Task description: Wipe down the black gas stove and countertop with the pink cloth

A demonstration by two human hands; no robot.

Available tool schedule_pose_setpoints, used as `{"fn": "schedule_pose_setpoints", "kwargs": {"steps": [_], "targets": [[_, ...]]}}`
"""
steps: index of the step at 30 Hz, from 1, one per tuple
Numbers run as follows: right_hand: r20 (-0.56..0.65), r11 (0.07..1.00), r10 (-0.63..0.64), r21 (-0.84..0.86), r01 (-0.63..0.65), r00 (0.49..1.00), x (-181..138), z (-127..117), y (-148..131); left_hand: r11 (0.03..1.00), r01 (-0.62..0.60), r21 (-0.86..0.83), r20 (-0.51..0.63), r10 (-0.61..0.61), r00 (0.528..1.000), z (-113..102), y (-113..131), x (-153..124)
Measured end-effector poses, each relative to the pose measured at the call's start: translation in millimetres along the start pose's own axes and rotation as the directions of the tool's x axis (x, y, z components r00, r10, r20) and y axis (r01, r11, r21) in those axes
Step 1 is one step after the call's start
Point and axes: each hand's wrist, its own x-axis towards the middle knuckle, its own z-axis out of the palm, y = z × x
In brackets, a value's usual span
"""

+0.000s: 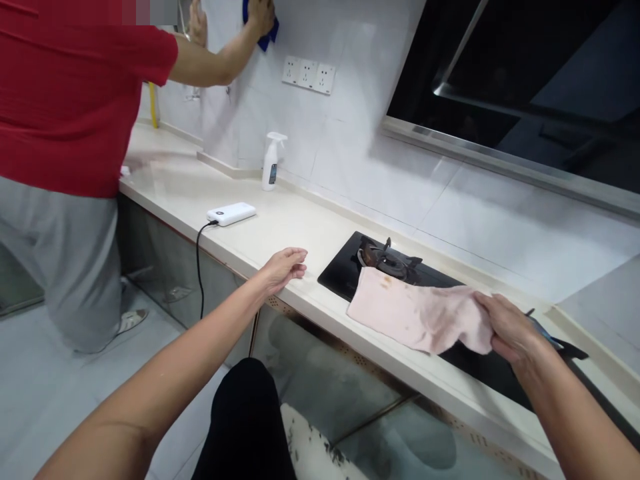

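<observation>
A pink cloth [400, 310] with brown stains is gripped at its right end by my right hand [507, 327]. It lies stretched over the front of the black gas hob [343, 267], covering part of the glass. Behind the cloth, the left burner [390, 260] and its pan support show. My left hand [285, 268] is over the counter's front edge, left of the hob, with nothing in it and its fingers slightly curled and apart.
A white spray bottle [271, 163] stands by the wall. Nearer lies a white power bank [232, 213] with a black cable [199, 267]. At left, a person in a red shirt [75, 100] presses a blue cloth [270, 35] on the wall. A dark range hood [525, 80] overhangs the hob.
</observation>
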Motion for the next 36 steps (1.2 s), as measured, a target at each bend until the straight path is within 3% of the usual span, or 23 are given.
{"fn": "schedule_pose_setpoints", "kwargs": {"steps": [4,6,9,15,18,20,24,27,30,33,36], "targets": [[0.056,0.998,0.058,-0.002,-0.058,0.997,-0.8,39.4,-22.5,0.999,-0.014,0.040,-0.026,0.015,1.000,1.5,-0.9,2.2],[0.189,0.998,0.026,-0.058,-0.015,0.982,-1.7,65.7,-32.3,0.998,-0.017,0.065,-0.034,0.019,0.999,1.7,-0.4,2.0],[0.397,0.966,-0.009,-0.232,0.110,0.918,-5.3,96.0,-36.3,0.995,-0.024,0.098,-0.026,0.027,0.999,1.2,0.6,0.5],[0.575,0.667,-0.106,-0.564,0.487,0.811,-1.5,101.8,-10.5,0.989,-0.042,0.142,-0.038,0.048,0.998,1.2,-2.2,-0.1],[0.599,0.481,-0.068,-0.681,0.552,0.798,3.4,102.8,11.4,0.976,-0.072,0.204,-0.046,0.083,0.996,4.3,-4.8,-0.1],[0.582,0.432,0.013,-0.736,0.521,0.813,-0.7,110.7,24.8,0.949,-0.107,0.298,-0.044,0.126,0.991,8.0,-6.7,-2.3],[0.554,0.483,0.105,-0.754,0.444,0.826,-28.7,145.2,34.3,0.776,-0.236,0.585,0.036,0.266,0.963,22.5,-11.5,-17.2],[0.668,0.509,0.053,-0.657,0.556,0.742,-42.9,186.9,23.5,0.610,-0.421,0.672,0.193,0.405,0.894,41.1,-15.3,-34.4],[0.745,0.501,0.048,-0.594,0.629,0.666,-33.0,231.4,6.7,0.530,-0.511,0.677,0.314,0.419,0.852,59.5,-16.3,-46.3],[0.749,0.491,0.087,-0.606,0.626,0.657,-15.5,258.5,-3.9,0.419,-0.454,0.786,0.347,0.308,0.886,69.4,-14.2,-44.9],[0.769,0.511,0.072,-0.575,0.639,0.635,-14.0,252.0,-3.2,0.204,-0.309,0.929,0.278,0.166,0.946,71.3,-12.0,-32.9]]}}
